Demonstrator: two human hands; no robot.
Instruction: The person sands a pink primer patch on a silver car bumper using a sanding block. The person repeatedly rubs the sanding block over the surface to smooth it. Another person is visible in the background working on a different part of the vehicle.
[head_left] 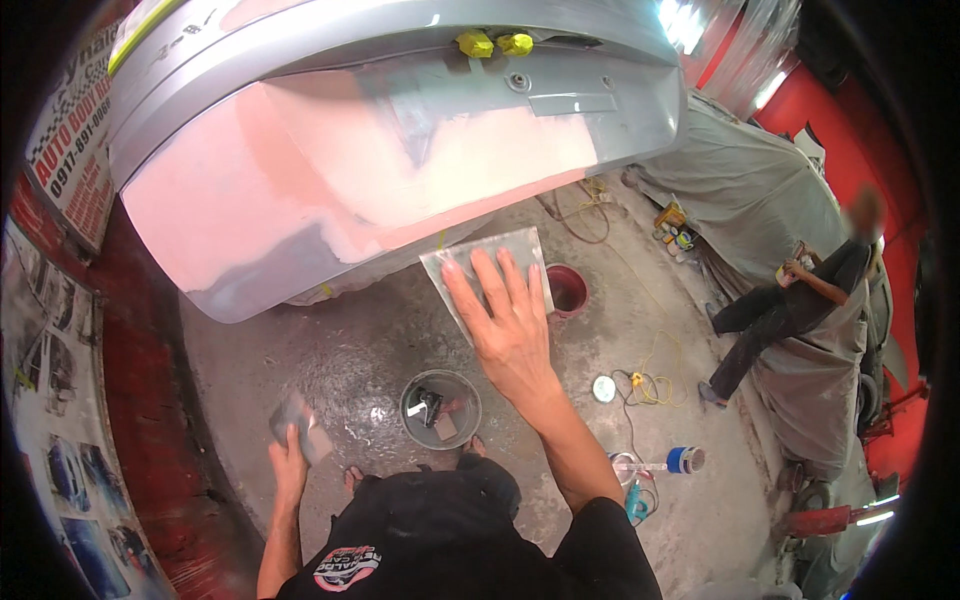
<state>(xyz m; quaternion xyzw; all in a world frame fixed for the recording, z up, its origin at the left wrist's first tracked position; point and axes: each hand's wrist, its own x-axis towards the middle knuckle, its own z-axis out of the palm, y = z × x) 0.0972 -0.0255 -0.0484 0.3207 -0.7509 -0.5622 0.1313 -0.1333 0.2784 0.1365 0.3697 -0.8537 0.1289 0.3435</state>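
Note:
My right hand [507, 325] is raised at the centre, its fingers stretched over a thin, grey, square sheet [520, 245] that it carries. The thumb is hidden, and the sheet's material cannot be made out. Just beyond it is the lower edge of a car's rear panel [400, 190], patched with pale pink filler over grey. Low on the left, my left hand [290, 460] grips a flat grey rectangular piece [300, 425], smeared by motion. Between my hands, a grey bucket [441, 377] stands on the floor with a dark item and a brown block inside.
A dark red bucket [567, 292] stands beyond my right hand. Cords, a white lid [604, 389] and a blue-ended roll [685, 460] lie on the wet concrete floor [350, 350]. On the right, a person [800, 290] sits against a grey-covered shape. A red wall with posters [75, 400] runs along the left.

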